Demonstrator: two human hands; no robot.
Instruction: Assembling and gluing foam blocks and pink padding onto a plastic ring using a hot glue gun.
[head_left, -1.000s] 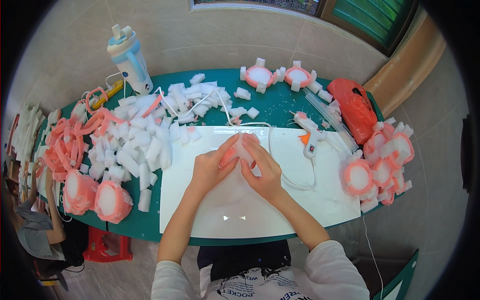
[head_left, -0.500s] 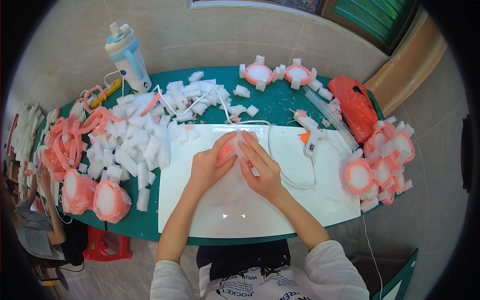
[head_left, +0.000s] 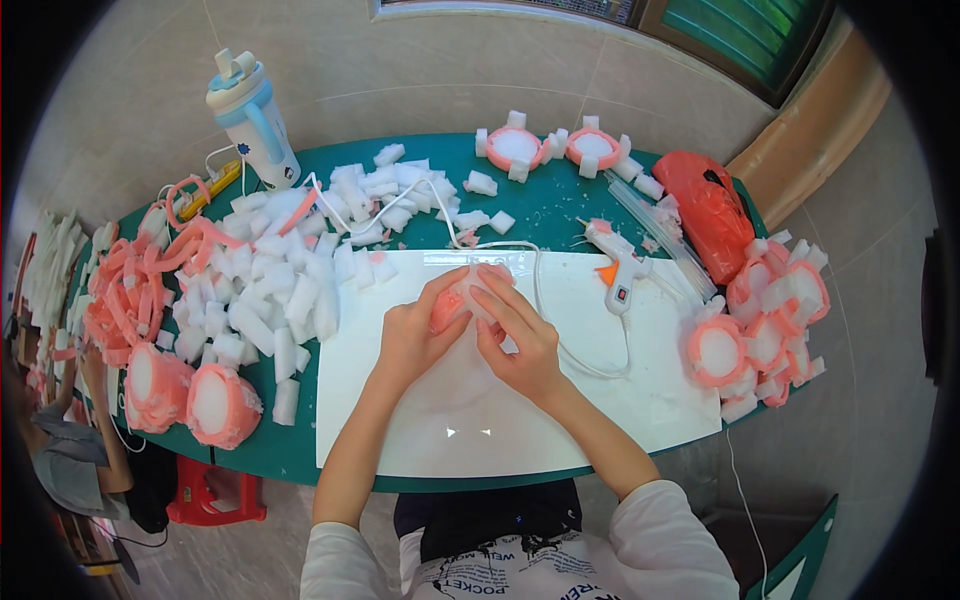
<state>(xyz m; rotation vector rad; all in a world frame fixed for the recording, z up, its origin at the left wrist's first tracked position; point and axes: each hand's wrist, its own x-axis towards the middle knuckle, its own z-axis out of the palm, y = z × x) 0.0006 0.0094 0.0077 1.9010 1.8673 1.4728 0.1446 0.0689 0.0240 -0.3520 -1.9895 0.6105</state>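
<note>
1. Grasping the pink-and-white foam piece [head_left: 447, 311] between them, both hands are occupied: the left hand [head_left: 414, 338] has its fingers and thumb around the left side, while the right hand [head_left: 524, 350] lays bent fingers over the right side.
2. The foam piece is over the far middle part of the white board [head_left: 480, 405], which lies on the green desk [head_left: 545, 205].
3. Two hands probably suit it because soft foam gives easily, and opposing fingers would steady it.
4. The glue gun [head_left: 618, 265] lies to the right, perhaps so the right hand can reach it; its nozzle points away and leftward. The white foam chunks [head_left: 290, 285] are heaped on the left, likely to leave the board free for working.
5. The foam piece shows its pink side toward the left hand. Its visible part slants from near left to far right; fingers hide the rest, so I cannot tell its true long axis.
</note>
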